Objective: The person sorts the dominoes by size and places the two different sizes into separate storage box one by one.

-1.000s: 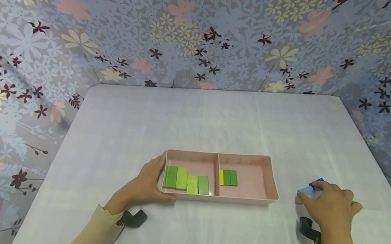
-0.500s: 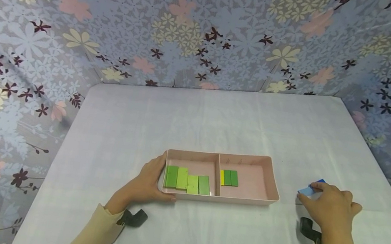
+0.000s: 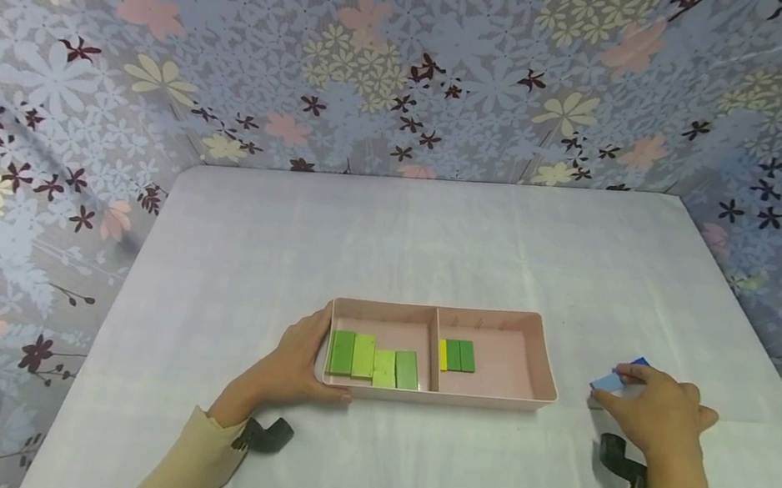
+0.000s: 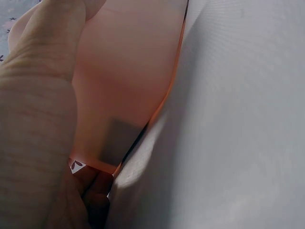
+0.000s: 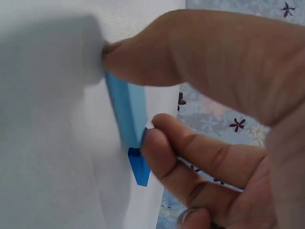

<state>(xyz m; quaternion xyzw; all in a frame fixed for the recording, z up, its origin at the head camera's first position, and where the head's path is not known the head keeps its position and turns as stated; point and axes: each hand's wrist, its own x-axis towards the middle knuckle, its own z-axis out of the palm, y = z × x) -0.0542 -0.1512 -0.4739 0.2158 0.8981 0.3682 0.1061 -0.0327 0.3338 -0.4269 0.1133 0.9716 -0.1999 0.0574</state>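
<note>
At the left end of a pink two-compartment box [image 3: 489, 398], my left hand [image 3: 293, 364] grips the corner, thumb along the front wall and fingers at the end wall. In the left wrist view, that thumb [image 4: 43, 95] lies along the pink wall. To the right of the box, my right hand [image 3: 662, 411] pinches a light blue block [image 3: 608, 383] on the white cloth. The right wrist view shows its thumb on one end of the light blue block [image 5: 126, 109] and fingertips at the other. A darker blue block [image 5: 139, 168] lies just beyond those fingertips, partly hidden.
Several green blocks [image 3: 363, 356] stand in a row in the box's left compartment. Two darker green blocks [image 3: 460, 356] and a yellow one [image 3: 443, 355] sit against the divider in the right compartment. Floral fabric [image 3: 418, 62] hangs behind the white-covered table [image 3: 392, 236].
My right hand has shifted slightly left with the light blue block, and more of the darker blue block's separation shows. The left hand and box have stayed in place.
</note>
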